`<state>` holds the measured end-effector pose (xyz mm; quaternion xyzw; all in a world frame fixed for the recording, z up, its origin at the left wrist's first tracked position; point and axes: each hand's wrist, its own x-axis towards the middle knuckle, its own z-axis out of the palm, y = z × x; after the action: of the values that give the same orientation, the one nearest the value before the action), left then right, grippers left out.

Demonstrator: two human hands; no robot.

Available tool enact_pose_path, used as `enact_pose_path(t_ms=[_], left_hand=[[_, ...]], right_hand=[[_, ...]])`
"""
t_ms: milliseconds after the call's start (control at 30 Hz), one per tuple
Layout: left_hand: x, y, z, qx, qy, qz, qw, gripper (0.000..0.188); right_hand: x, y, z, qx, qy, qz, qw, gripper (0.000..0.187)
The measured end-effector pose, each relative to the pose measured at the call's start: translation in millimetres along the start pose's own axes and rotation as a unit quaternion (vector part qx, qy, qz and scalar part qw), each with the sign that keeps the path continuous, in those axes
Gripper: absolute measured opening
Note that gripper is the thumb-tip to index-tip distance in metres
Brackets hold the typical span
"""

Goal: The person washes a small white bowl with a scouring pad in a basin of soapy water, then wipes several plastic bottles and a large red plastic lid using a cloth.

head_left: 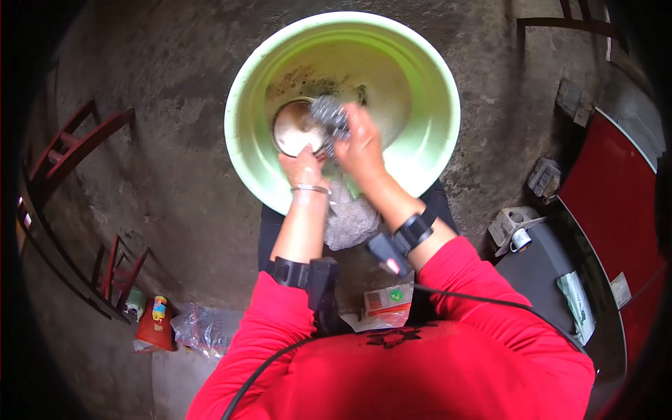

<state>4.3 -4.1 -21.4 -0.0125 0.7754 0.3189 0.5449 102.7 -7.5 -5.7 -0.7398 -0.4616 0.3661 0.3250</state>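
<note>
A large light-green basin (448, 105) stands in front of me with cloudy, suds-covered water (381, 84) in it. Inside its near left part, my left hand (305, 168) grips the near rim of a round metal bowl (294, 133), tilted so that its pale inside shows. My right hand (361, 143), slightly blurred, is closed around a steel wool scrubber (329, 115) at the bowl's right edge. Whether the scrubber presses on the metal is hard to see. Dark bits float beyond the bowl.
Below the basin's near rim sits a rough grey lump (352, 220), with a carton (388, 301) nearer me. Dark red wooden chairs (70, 150) stand left, near a yellow bottle (159, 308) and plastic bag (203, 329). Right are a white mug (520, 240), blocks (544, 178) and a red panel (605, 175).
</note>
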Motion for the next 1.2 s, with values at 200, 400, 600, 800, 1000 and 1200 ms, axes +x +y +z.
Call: enact_pose_path(t_ms=[200, 400, 600, 800, 1000, 1200], left_hand=[[-9.3, 6.8, 0.0, 0.102, -0.04, -0.004, 0.994, 0.022], [-14.7, 3.9, 4.0, 0.079, -0.115, -0.139, 0.98, 0.011], [15.8, -7.7, -6.0, 0.087, -0.041, -0.145, 0.985, 0.014], [-7.7, 9.0, 3.3, 0.03, -0.285, -0.27, 0.919, 0.016], [-11.5, 31.0, 8.9, 0.03, -0.203, -0.152, 0.967, 0.01], [-37.9, 58.2, 15.2, -0.095, -0.429, -0.282, 0.853, 0.03]], right_hand=[[1.6, 3.7, -1.9, -0.042, 0.003, 0.046, 0.998, 0.031], [72.4, 65.7, -15.2, -0.167, 0.036, 0.007, 0.985, 0.039], [-4.2, 66.8, -0.3, 0.326, -0.095, 0.181, 0.923, 0.04], [25.0, 41.9, -38.0, -0.05, 0.051, 0.037, 0.997, 0.042], [35.5, 3.3, -112.4, -0.038, -0.025, -0.04, 0.998, 0.039], [3.8, -7.8, -140.0, -0.165, 0.058, -0.133, 0.976, 0.041]])
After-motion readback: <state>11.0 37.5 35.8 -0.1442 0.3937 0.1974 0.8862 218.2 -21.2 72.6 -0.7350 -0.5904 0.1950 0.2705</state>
